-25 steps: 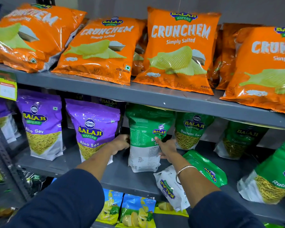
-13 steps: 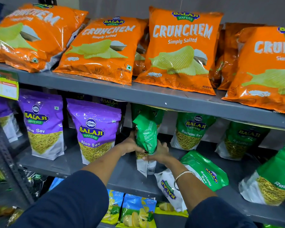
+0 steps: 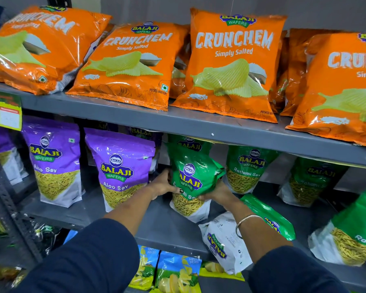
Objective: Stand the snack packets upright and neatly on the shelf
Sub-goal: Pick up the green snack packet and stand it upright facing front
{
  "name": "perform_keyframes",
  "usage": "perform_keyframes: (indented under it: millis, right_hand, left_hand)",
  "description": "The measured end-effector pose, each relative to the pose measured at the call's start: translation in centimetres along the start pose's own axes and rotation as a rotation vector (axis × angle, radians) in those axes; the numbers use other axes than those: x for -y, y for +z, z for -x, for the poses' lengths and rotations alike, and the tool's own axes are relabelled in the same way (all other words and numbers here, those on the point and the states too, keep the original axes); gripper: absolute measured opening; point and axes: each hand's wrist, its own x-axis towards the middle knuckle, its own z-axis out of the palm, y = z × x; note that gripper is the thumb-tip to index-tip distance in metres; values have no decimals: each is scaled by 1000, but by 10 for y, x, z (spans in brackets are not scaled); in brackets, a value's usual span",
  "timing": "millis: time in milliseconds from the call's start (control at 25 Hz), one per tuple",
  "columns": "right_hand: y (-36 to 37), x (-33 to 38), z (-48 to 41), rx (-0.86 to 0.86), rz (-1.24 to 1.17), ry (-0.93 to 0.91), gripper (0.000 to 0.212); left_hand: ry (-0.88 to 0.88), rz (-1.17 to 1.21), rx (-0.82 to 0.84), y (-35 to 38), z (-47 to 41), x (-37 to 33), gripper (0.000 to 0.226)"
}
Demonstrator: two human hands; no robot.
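A green Ratlami Sev packet (image 3: 192, 178) stands upright on the grey middle shelf (image 3: 156, 220), front face toward me. My left hand (image 3: 161, 184) grips its left side and my right hand (image 3: 218, 192) grips its right side. A second green packet (image 3: 241, 233) lies flat on the shelf under my right forearm, back side up. More green packets stand behind and to the right: one (image 3: 248, 169) upright, one (image 3: 309, 180) leaning back, one (image 3: 355, 227) tilted at the far right. Two purple Aloo Sev packets (image 3: 119, 166) (image 3: 54, 159) stand upright on the left.
Orange Crunchem chip bags (image 3: 230, 64) lean along the top shelf. Blue and yellow packets (image 3: 175, 271) sit on the shelf below. A green and yellow price tag (image 3: 3, 109) hangs at the top shelf's left edge. A dark metal upright (image 3: 6, 210) runs down the left.
The green packet showed its back, then its edge, and now faces front. Both hands turned it and hold it by its sides.
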Motion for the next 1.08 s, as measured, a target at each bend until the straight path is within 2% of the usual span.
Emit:
perform_keyframes:
  millis: [80, 240, 320, 360, 440, 520, 560, 640, 760, 800, 880, 920, 1000, 1080]
  right_hand:
    - [1, -10, -8, 37, -37, -24, 87]
    - [2, 5, 5, -20, -33, -26, 60]
    - [0, 2, 5, -92, 50, -10, 64]
    - [-1, 1, 5, -111, 117, 2, 69]
    - [-10, 1, 12, -109, 192, 73, 65]
    - [-30, -3, 23, -196, 294, 198, 59]
    - [-43, -10, 31, -295, 340, 291, 57]
    - [-72, -30, 51, -413, 403, 451, 53]
    - [-104, -64, 89, -246, 598, 624, 58]
    - [-109, -78, 95, -162, 470, 663, 59]
    - [-105, -97, 101, -24, 1, 685, 63]
    - [-104, -104, 102, 46, -205, 720, 76]
    - [-98, -119, 96, 150, -445, 807, 102]
    - [-103, -128, 91, 179, -560, 800, 89]
  left_hand:
    - [34, -52, -19, 3, 3, 2, 64]
    - [23, -48, -85, 8, 6, 7, 63]
    - [-11, -93, -103, 11, 12, 3, 64]
    - [-59, -155, -75, 11, 14, 2, 68]
    - [-259, -447, 145, 10, 19, -1, 70]
    - [-481, -718, 474, 13, 25, -8, 55]
    - [-531, -776, 578, 22, 25, -15, 42]
    - [-507, -849, 633, 51, 26, -32, 30]
    - [-297, -1006, 527, 112, 31, -67, 35]
    - [-169, -1066, 443, 129, 33, -76, 34]
    - [13, -1135, 335, 157, 24, -78, 37]
    - [15, -1125, 323, 167, 21, -76, 44]
    - [-80, -1048, 333, 180, 16, -71, 58]
    - [-220, -850, 361, 189, 10, -64, 68]
